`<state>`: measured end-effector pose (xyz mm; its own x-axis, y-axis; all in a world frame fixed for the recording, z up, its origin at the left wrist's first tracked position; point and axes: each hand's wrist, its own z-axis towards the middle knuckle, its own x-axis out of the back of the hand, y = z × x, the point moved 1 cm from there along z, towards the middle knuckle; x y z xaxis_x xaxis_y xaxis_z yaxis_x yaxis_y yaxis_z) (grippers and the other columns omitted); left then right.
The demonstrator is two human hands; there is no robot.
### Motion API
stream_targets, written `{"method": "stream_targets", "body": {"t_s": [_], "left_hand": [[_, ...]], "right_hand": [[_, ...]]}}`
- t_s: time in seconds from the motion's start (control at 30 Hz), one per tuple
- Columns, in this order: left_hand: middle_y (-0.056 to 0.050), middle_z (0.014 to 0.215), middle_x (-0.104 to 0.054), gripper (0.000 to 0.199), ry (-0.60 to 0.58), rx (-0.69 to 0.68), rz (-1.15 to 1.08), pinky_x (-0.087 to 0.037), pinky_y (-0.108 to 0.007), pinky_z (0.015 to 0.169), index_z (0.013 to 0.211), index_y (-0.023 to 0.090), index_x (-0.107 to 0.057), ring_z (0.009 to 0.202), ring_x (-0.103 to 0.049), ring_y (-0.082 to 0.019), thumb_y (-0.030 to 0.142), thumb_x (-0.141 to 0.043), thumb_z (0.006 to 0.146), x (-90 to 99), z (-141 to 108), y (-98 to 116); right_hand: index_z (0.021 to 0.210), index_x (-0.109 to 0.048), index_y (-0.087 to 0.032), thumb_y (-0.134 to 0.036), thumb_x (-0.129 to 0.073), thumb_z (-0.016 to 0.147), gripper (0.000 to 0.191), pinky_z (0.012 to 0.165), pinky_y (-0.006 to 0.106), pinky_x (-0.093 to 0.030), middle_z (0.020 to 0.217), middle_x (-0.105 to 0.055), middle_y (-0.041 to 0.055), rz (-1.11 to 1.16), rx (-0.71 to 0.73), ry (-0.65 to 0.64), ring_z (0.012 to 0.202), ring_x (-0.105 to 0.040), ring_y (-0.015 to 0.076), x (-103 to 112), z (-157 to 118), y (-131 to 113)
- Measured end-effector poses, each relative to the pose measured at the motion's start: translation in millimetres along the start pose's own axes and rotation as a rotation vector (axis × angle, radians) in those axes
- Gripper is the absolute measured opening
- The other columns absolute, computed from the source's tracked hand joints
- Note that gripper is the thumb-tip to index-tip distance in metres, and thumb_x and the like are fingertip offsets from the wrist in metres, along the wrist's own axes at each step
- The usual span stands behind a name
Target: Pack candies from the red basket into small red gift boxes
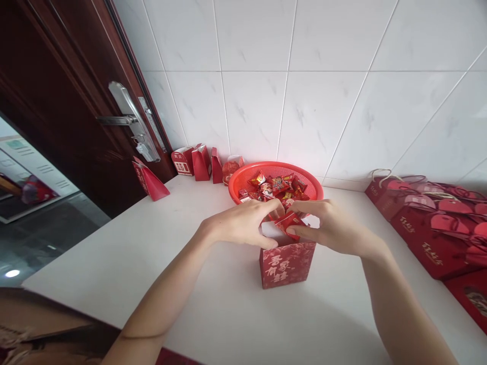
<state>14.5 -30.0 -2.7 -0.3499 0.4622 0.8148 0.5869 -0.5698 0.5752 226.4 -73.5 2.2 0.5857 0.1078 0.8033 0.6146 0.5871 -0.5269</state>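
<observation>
A red gift box (287,266) with pale Chinese characters stands upright on the white table, its top open. My left hand (249,220) is at its left side, thumb on the front rim and fingers curled over the top. Between the thumb and fingers of my right hand (333,225) is a small red candy packet (289,221), tilted over the box's opening. Just behind the box sits a red plastic basket (238,177) with several wrapped candies (279,185) in it. The box's inside is mostly hidden by my hands.
Several small red boxes (201,162) stand along the tiled wall, and one leaning red box (150,180) is near the door handle (131,119). Rows of filled red gift bags (426,238) line the right side. The white table (125,253) ends at the front left.
</observation>
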Motion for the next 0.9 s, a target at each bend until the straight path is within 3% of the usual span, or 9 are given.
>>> {"method": "stream_targets", "body": {"t_s": [0.17, 0.37, 0.53, 0.67, 0.77, 0.83, 0.9], "left_hand": [[0.0, 0.099, -0.07, 0.036, -0.001, -0.004, 0.005, -0.039, -0.027, 0.06, 0.105, 0.025, -0.057, 0.078, -0.064, -0.02, 0.024, -0.069, 0.071, -1.7, -1, 4], [-0.001, 0.097, -0.068, 0.035, -0.026, 0.009, 0.066, -0.036, -0.027, 0.058, 0.104, 0.024, -0.057, 0.078, -0.061, -0.019, 0.024, -0.067, 0.071, 1.9, -6, 7], [0.0, 0.087, -0.065, 0.038, -0.014, 0.075, 0.123, -0.035, -0.027, 0.056, 0.107, 0.024, -0.058, 0.073, -0.059, -0.019, 0.026, -0.068, 0.071, 3.9, -6, 3], [-0.002, 0.101, -0.066, 0.026, 0.078, -0.021, 0.155, -0.043, -0.027, 0.068, 0.103, 0.022, -0.06, 0.085, -0.062, -0.019, 0.028, -0.067, 0.079, 14.3, -7, 8], [-0.003, 0.099, -0.067, 0.014, 0.115, -0.189, 0.142, -0.047, -0.028, 0.072, 0.092, 0.023, -0.065, 0.082, -0.062, -0.019, 0.034, -0.068, 0.084, 15.6, -37, 12], [-0.003, 0.086, -0.068, 0.012, 0.005, -0.363, 0.108, -0.05, -0.029, 0.068, 0.083, 0.027, -0.07, 0.076, -0.063, -0.02, 0.037, -0.075, 0.079, 1.6, -76, 10], [-0.002, 0.074, -0.065, 0.006, 0.094, -0.394, 0.125, -0.05, -0.028, 0.06, 0.074, 0.033, -0.072, 0.07, -0.062, -0.021, 0.036, -0.076, 0.077, -21.2, -122, 2]], "right_hand": [[0.099, -0.072, -0.021, -0.023, -0.066, 0.094, 0.009, 0.063, 0.028, -0.045, 0.082, -0.069, 0.0019, 0.009, 0.078, -0.013, 0.069, -0.058, 0.0157, -4, 0, 0], [0.079, -0.073, -0.019, -0.017, -0.066, 0.093, 0.015, 0.059, 0.028, -0.039, 0.075, -0.059, 0.0012, -0.105, 0.055, -0.102, 0.064, -0.052, 0.0137, -7, 1, 2], [0.093, -0.078, -0.019, -0.019, -0.073, 0.09, 0.006, 0.063, 0.028, -0.043, 0.083, -0.065, 0.003, -0.113, 0.056, -0.168, 0.071, -0.058, 0.0156, -5, 1, 1], [0.099, -0.077, -0.019, -0.018, -0.072, 0.09, 0.01, 0.067, 0.029, -0.05, 0.09, -0.072, 0.0042, -0.095, 0.045, -0.143, 0.076, -0.065, 0.0175, -3, -2, 3], [0.111, -0.075, -0.021, -0.021, -0.074, 0.089, 0.022, 0.076, 0.032, -0.056, 0.103, -0.076, 0.0055, -0.09, 0.045, -0.029, 0.091, -0.071, 0.0221, 1, -5, 6], [0.119, -0.073, -0.022, -0.025, -0.075, 0.089, 0.031, 0.083, 0.036, -0.059, 0.115, -0.076, 0.007, -0.119, 0.036, 0.066, 0.104, -0.071, 0.0261, 4, -7, 9], [0.121, -0.073, -0.023, -0.029, -0.074, 0.09, 0.032, 0.087, 0.038, -0.059, 0.122, -0.075, 0.0074, -0.142, 0.039, 0.109, 0.111, -0.071, 0.0284, 7, -8, 11]]}}
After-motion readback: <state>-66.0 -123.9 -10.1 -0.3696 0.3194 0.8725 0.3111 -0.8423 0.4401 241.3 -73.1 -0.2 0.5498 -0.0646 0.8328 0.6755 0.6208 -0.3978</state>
